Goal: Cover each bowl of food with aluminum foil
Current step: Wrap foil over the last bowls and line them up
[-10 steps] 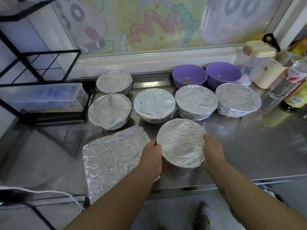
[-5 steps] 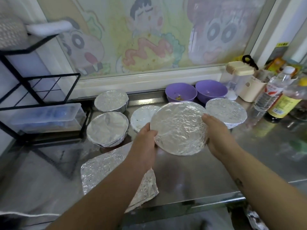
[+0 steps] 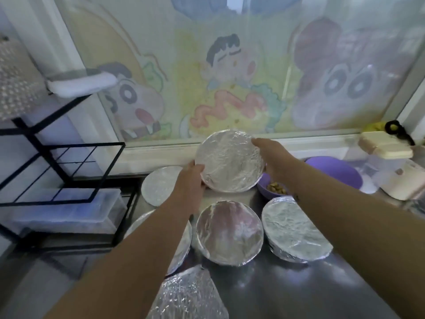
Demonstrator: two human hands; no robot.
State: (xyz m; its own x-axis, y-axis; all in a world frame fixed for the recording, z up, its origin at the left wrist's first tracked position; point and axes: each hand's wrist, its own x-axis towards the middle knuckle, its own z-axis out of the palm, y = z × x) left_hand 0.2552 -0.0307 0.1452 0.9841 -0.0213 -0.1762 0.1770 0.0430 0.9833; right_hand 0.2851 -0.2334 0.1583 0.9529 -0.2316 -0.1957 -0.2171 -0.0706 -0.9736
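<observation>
Holding: both hands grip one foil-covered bowl [image 3: 230, 161] by its rim, lifted above the desk [image 3: 287, 291], near the back wall w/ cartoon mural [image 3: 230, 72].
Left hand [image 3: 189, 180]: clamped on bowl's left edge, thumb over the foil rim.
Right hand [image 3: 273, 157]: clasping right edge, fingers reaching round the far side.
Held bowl: tilted a bit toward camera; foil top crinkled, fully wrapped.
Other covered bowls: one back-left [image 3: 158, 185], partly behind left arm; one centre [image 3: 230, 232]; one right of it [image 3: 296, 229], nearly touching; one front-left [image 3: 181, 249], mostly hidden under left forearm.
Uncovered: purple bowl [image 3: 273, 189] w/ food bits showing, just below/right of held bowl, partly hidden by right arm; 2nd purple bowl [image 3: 333, 171] further right, contents can't tell.
Loose foil sheet [image 3: 188, 298]: flat on desk front, near bottom edge.
Left side: black wire rack [image 3: 69, 171], clear plastic box [image 3: 66, 212] beneath it.
Right side: cream containers [image 3: 386, 148] by the wall.
</observation>
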